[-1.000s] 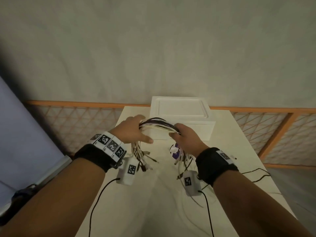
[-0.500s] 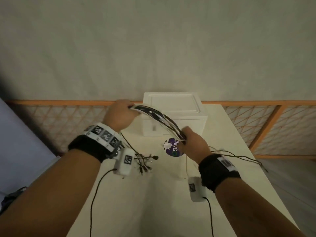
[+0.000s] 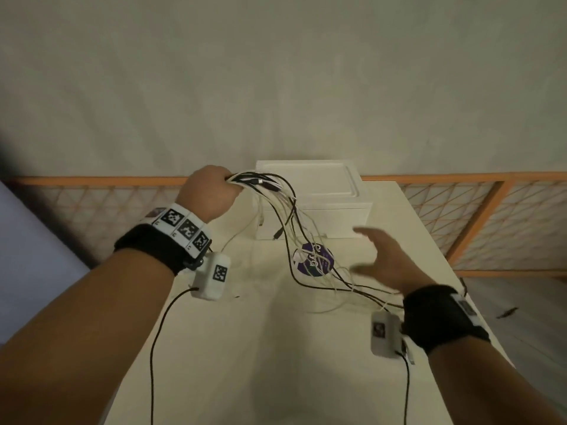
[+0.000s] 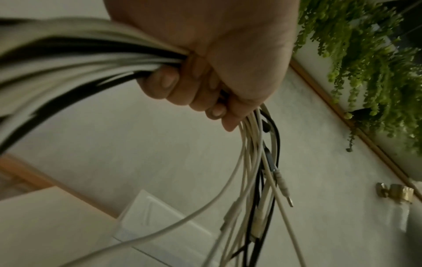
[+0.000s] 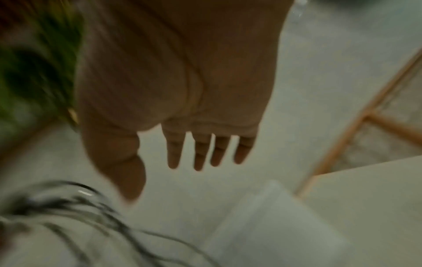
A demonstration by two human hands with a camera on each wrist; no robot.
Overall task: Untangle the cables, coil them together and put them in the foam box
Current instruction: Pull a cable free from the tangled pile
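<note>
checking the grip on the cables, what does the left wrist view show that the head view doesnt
Only the left wrist view shows the curled fingers wrapped around the cables, plus hanging green plants.

Only the head view shows the right hand open and holding nothing, the purple round sticker on the table, and the loose cable ends trailing across it.

Both show the left hand gripping the bundle, and the closed white foam box.

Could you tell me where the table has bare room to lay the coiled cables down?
Bare table lies near you, between both forearms. Crowded: loose cables cross the purple sticker before the foam box.
</note>
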